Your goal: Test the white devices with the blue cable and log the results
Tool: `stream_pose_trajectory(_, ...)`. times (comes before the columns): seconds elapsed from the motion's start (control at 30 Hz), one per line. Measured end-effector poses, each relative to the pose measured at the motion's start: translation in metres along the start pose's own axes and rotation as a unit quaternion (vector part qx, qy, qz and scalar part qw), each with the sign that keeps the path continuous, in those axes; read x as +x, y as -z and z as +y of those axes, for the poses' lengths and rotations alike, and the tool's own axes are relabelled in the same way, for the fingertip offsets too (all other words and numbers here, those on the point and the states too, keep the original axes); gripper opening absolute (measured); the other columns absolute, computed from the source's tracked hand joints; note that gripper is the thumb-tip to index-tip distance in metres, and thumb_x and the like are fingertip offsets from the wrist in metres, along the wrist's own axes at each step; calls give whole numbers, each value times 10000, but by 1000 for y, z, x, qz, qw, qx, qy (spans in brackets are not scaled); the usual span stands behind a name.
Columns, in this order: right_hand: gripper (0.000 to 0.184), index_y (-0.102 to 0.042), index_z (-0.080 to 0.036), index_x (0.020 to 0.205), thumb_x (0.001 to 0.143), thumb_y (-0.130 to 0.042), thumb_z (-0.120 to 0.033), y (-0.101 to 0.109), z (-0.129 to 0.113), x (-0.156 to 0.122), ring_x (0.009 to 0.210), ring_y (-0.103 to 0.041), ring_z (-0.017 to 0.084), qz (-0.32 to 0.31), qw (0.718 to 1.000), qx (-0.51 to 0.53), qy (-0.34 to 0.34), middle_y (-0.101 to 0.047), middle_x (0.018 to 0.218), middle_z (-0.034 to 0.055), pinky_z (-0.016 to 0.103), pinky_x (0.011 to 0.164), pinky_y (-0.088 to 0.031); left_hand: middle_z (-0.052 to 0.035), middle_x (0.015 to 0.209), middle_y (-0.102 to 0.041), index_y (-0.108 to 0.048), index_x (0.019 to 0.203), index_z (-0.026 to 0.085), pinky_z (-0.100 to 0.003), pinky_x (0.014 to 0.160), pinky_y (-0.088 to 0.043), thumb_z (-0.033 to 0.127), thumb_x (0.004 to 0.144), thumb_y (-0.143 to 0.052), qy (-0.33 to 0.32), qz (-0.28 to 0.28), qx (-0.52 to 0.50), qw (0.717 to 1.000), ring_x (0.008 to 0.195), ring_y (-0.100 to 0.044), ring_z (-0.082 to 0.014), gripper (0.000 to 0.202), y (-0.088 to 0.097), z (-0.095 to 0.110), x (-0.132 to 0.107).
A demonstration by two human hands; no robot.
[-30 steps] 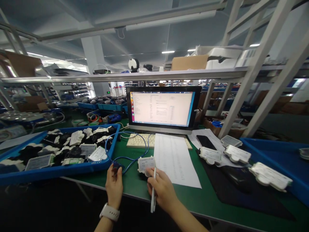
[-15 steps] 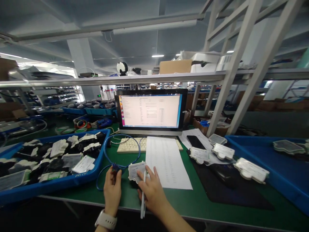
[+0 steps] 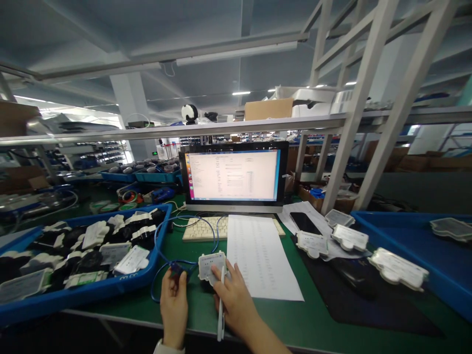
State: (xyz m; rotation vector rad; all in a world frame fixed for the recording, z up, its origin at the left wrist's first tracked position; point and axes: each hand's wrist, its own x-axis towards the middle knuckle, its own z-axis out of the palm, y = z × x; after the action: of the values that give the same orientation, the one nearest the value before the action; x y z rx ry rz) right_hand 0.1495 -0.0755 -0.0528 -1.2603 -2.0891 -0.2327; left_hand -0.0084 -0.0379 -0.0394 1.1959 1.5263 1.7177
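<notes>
My left hand [image 3: 173, 305] pinches a dark blue plug or adapter [image 3: 177, 268], joined to a looping blue cable [image 3: 156, 246]. Just right of it, my right hand [image 3: 235, 301] grips a white labelled plastic module [image 3: 209, 263] with a wavy edge; the module's dark underside is partly hidden. A white pen [image 3: 221, 314] is also tucked between that hand's fingers, pointing down toward the table edge. Plug and module are apart, with a small gap between them. Under and beyond the right hand lies a printed sheet [image 3: 258, 260].
Behind stands a monitor [image 3: 234, 174] with a cream keyboard [image 3: 201, 228] before it. A blue tray [image 3: 121, 282] at left holds several modules. To the right are a phone [image 3: 304, 222], several loose modules [image 3: 350, 238], a black mouse [image 3: 354, 278] on a mat, and another blue tray [image 3: 372, 223].
The view has shifted slightly, so the scene sits a little lower. Both hands keep their holds, and the plug has turned slightly in my left fingers.
</notes>
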Motion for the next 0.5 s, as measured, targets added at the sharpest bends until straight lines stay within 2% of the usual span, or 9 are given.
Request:
stream_pose_trajectory(0.13,304,-586,-197,965,734,-463,-43,-1,2,-3,1342,-189,310,9,1000,-22,9,-420,1390,14,577,1018,-292,-125,986,-647,-524,1072,157,-377,829,-493,603,625,-600,-2,-6,-13,1000,931,-617,-271,636,-2,-2,0)
stream_pose_trajectory(0.3,361,-592,-212,976,710,-453,-13,-6,9,-4,1337,-204,317,30,996,-68,55,-389,1409,-7,563,1003,-318,-116,941,-658,-537,1059,155,-367,807,-504,557,662,-597,-14,-11,-22,1000,906,-628,-261,568,-2,-4,0)
stream_pose_trajectory(0.5,415,-599,-230,1012,707,-441,4,-8,10,-6,1342,-195,307,28,995,-85,53,-378,1415,-32,540,1020,-310,-113,943,-654,-533,1080,144,-352,811,-504,520,692,-583,-20,-12,-17,1000,916,-625,-250,543,-1,-5,-1)
